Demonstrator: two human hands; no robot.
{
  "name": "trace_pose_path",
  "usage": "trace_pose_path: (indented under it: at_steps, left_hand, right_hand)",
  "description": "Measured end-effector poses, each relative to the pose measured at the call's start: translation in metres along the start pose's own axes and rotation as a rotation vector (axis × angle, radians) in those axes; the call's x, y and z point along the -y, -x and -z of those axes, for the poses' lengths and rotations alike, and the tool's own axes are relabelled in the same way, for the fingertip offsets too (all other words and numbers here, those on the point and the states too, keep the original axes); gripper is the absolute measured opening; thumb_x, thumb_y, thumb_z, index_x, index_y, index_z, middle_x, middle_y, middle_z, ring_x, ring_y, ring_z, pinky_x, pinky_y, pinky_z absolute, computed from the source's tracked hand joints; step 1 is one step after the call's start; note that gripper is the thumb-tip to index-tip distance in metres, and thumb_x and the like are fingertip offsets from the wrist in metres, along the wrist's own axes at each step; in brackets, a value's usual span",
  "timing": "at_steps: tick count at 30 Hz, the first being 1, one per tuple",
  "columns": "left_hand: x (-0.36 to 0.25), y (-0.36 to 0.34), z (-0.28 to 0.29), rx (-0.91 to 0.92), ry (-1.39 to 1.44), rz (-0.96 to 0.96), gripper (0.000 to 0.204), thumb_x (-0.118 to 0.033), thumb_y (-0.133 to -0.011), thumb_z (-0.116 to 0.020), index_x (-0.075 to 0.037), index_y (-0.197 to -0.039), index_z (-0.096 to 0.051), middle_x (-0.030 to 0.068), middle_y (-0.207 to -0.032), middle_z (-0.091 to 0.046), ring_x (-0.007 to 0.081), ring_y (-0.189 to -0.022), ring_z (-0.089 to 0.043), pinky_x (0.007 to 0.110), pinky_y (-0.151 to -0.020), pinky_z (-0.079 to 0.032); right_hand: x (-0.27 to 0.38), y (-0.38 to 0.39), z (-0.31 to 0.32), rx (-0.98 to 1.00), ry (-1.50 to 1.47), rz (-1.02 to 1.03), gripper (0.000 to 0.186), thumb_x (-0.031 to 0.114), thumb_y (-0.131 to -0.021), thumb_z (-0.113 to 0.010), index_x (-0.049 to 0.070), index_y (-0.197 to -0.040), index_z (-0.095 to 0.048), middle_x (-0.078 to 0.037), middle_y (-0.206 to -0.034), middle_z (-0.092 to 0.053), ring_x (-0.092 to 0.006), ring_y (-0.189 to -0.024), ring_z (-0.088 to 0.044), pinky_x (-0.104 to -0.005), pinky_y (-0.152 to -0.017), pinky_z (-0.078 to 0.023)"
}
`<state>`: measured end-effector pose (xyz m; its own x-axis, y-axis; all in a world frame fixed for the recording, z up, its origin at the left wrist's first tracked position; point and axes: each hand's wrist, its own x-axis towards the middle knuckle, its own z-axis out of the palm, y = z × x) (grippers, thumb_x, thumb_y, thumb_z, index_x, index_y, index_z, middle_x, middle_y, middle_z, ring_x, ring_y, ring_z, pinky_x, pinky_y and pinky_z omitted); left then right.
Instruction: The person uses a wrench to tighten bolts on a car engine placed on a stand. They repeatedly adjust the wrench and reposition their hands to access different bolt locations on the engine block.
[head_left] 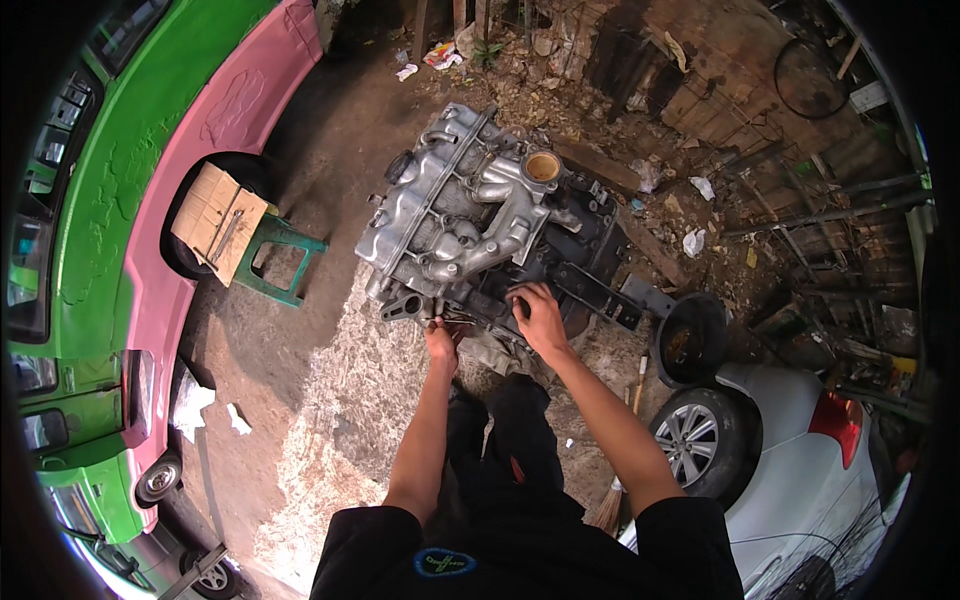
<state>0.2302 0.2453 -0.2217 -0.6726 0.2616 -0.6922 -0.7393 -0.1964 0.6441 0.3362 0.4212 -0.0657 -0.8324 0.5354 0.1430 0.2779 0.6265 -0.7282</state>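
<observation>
In front of me stands a car engine point(470, 225), with a silvery valve cover point(410, 220) on its left and a pale intake manifold point(510, 220) on top. At its near edge my left hand point(441, 338) is closed, fingertips pinched beside a metal bracket point(402, 308); what they hold is too small to make out. My right hand point(541, 318) reaches the dark near side of the block, its fingers curled at a dark part that the hand mostly hides. A round opening with a tan inside point(542, 167) tops the manifold.
Left of the engine, a green stool point(285, 260) carries cardboard point(215, 225) with wrenches on it, beside a green and pink vehicle point(215, 110). A black bucket point(690, 340), a broom point(612, 505) and a silver car point(800, 440) are at the right. Litter and debris lie beyond.
</observation>
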Motion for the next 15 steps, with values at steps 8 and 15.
trace_pose_path:
  at_steps: [8,15]
  left_hand:
    - [-0.002,-0.033,0.001,0.021,0.099,0.195,0.017,-0.024,-0.112,-0.047,-0.009,-0.115,-0.055,0.0119,-0.096,-0.068,0.0331,-0.077,-0.071,0.052,-0.07,-0.064]
    - [-0.008,-0.046,-0.002,0.037,-0.017,0.287,0.022,-0.027,-0.113,-0.045,-0.008,-0.121,-0.053,0.0151,-0.099,-0.067,0.0364,-0.081,-0.073,0.05,-0.066,-0.064]
  right_hand:
    - [0.0,-0.001,0.001,0.024,0.016,-0.041,0.01,0.0,-0.092,-0.067,0.003,-0.1,-0.071,-0.011,-0.108,-0.07,-0.0344,-0.109,-0.063,-0.0454,-0.095,-0.054]
    - [-0.001,0.0,0.0,0.023,0.008,-0.018,0.01,0.0,-0.095,-0.066,0.002,-0.104,-0.072,-0.011,-0.108,-0.069,-0.0338,-0.11,-0.063,-0.046,-0.092,-0.054]
